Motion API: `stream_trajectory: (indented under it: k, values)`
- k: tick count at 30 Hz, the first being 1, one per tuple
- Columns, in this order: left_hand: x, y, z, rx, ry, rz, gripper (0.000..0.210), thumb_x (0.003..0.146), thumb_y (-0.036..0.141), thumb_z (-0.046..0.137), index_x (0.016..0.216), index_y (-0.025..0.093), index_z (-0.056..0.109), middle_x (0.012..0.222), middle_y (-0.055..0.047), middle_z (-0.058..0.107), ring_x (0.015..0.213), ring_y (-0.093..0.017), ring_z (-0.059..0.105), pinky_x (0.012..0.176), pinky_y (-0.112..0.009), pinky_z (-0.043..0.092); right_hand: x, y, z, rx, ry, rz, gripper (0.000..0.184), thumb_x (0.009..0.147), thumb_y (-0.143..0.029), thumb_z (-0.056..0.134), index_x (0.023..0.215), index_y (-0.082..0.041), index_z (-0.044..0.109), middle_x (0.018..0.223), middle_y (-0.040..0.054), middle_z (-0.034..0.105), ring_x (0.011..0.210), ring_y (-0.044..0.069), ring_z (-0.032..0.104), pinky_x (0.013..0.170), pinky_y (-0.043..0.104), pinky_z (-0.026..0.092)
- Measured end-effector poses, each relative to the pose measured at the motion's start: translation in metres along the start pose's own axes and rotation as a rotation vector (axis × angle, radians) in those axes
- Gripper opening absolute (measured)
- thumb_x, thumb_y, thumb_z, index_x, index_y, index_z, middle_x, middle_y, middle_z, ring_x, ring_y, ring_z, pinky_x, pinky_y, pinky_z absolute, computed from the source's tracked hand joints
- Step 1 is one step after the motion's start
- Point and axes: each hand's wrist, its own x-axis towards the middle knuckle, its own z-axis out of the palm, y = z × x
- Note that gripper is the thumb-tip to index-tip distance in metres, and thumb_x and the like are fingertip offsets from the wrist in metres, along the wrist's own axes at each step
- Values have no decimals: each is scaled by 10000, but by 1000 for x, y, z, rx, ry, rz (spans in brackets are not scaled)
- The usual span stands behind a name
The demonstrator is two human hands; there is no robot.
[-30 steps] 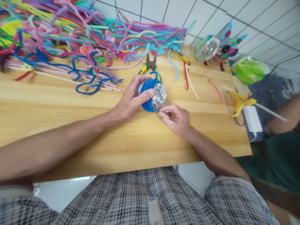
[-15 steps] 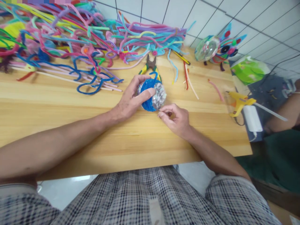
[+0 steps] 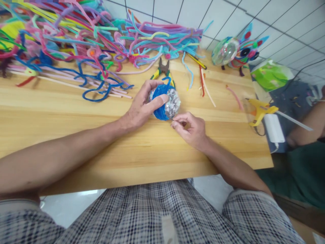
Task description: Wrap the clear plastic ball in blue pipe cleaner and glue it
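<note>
Your left hand point(image 3: 143, 107) is cupping the ball point(image 3: 173, 103) over the tabletop point(image 3: 127, 154), just beside the pliers point(image 3: 164, 68), while your right hand point(image 3: 190, 130) is pinching closed at the ball's lower edge, possibly on something too small to make out. The ball is probably feeling light and crushable, its shiny end slippery, so favour gripping the soft blue wrapping point(image 3: 159, 112).

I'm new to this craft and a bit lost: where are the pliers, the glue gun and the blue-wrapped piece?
Pliers point(image 3: 165, 69): head view, on the dark metal head.
Glue gun point(image 3: 261, 110): head view, on the yellow body.
Blue-wrapped piece point(image 3: 162, 113): head view, on the blue band.
</note>
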Motion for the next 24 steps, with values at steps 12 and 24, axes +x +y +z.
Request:
stream_trajectory:
  k: [12,24]
  values:
    - [0,2,1,-17,-1,-15,599,1027,745,704,1414,297,613,1347,-73,744,1350,-335,702,1218,-561,585,0,-2,1,21,1,35,29,995,-236,736,1009,-257,721,787,-28,837,626,107,761,617,204,584]
    - [0,0,1,-42,-4,-10,571,1022,731,727,1400,317,618,1341,-61,734,1347,-338,704,1208,-583,592,-1,-1,2,34,4,14,41,999,-228,740,1025,-252,719,787,-26,843,630,108,783,603,191,589]
